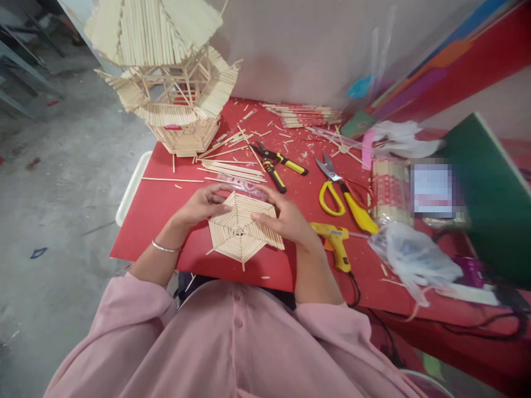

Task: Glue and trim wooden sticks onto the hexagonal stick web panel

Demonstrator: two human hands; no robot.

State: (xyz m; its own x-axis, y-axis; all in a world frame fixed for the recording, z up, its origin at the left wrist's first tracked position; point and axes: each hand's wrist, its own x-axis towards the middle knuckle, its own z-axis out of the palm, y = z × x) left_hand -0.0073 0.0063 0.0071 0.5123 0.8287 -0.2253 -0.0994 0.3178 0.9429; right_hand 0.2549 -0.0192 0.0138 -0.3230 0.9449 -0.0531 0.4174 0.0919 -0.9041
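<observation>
Evidently both hands are on 1 web-patterned stick panel [226, 237], which sits above the red desk [141, 221] just inside its near edge; whether its underside touches the surface cannot be told. The left hand [203, 207] grips the panel's upper left side, thumb laid on the top face and fingers bent around behind the rim. The right hand [282, 213] is closed on the upper right side, thumb pressed flat on the sticks and the other fingers reaching past the far rim. Rings of pale sticks surround a small opening in the panel's middle, and 2 stick ends poke out on the side toward the person. Just beyond the fingers lies a pink patterned wrapper [243, 184], with loose sticks [232, 171] behind it. A tiered stick model [161, 110] stands at the desk's far left corner. Right of the loose sticks rest pliers [277, 166] with black and yellow handles, then scissors [333, 176] with their blades apart. Nearer the right hand, toward the near edge, a yellow glue gun [338, 243] lies on its side. Toward the right edge are packed sticks [390, 190] and a clear plastic bag [409, 257], with a green board [485, 204] leaning beyond them.
</observation>
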